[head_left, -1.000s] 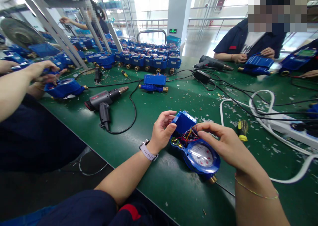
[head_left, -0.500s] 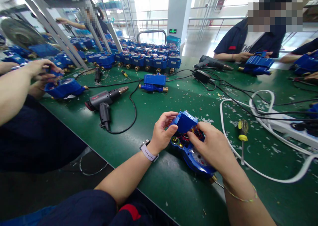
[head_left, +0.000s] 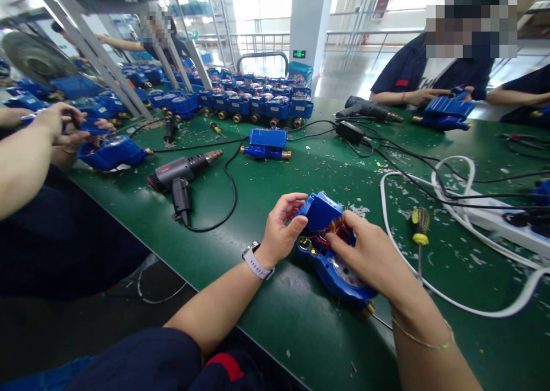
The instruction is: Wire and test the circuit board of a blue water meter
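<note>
A blue water meter (head_left: 339,285) lies on the green table in front of me, its housing uncovered and its round dial partly hidden by my right hand. My left hand (head_left: 286,230) is closed on the blue cover (head_left: 322,212), holding it tilted up over the housing. Red and yellow wires (head_left: 337,229) show below the cover. My right hand (head_left: 367,250) reaches across the meter, thumb and fingers bent at the wires and the cover's lower edge. What its fingertips pinch, if anything, is hidden.
A heat gun (head_left: 184,179) lies to the left, and another meter (head_left: 266,144) stands beyond. On the right are a screwdriver (head_left: 420,227), a white power strip (head_left: 507,222) and looping cables. Rows of meters (head_left: 258,104) fill the back. Co-workers sit left and across.
My right hand has shifted slightly right, showing more of the wires. My left hand and the cover stay nearly still.
</note>
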`<state>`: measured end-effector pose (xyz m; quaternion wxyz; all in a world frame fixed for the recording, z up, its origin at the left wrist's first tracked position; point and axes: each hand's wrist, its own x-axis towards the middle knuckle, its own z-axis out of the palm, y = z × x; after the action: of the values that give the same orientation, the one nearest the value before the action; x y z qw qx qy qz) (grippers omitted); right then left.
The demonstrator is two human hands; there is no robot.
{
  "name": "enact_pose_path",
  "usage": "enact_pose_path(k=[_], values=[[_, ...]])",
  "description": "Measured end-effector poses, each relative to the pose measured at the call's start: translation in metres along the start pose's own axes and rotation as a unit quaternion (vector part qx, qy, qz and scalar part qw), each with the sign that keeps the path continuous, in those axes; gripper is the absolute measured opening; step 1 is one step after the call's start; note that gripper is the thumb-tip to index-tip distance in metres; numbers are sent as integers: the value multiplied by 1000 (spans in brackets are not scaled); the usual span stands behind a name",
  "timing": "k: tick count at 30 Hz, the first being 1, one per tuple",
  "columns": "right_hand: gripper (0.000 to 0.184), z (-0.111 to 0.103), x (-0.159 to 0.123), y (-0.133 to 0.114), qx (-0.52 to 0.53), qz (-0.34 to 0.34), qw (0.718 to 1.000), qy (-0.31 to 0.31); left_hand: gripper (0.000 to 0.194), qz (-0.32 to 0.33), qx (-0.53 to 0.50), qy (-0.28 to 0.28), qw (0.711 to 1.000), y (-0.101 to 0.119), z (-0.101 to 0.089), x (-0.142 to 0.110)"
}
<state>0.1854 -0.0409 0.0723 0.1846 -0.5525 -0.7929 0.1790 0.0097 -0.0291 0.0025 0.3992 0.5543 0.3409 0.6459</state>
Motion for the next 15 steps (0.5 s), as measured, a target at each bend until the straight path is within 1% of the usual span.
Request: enact_pose_path(k=[4,8,10,12,15], values=[[19,-2,0,2,2,-11,1000,-4,64,1,9,-2,1000,1,0,1],[22,-3,0,0,5,-13,1000,6,64,11,14,-9,1000,2,1,2],[26,-2,0,-2,-7,-1,1000,23,63,13,17,-16,1000,2,1,2],[31,2,-1,-3,-40,11,998,51,63,9,17,-22,1000,1,0,1],[32,7,-1,-3,-77,-6,994,79,63,3,19,-27,999,-3,0,-2]])
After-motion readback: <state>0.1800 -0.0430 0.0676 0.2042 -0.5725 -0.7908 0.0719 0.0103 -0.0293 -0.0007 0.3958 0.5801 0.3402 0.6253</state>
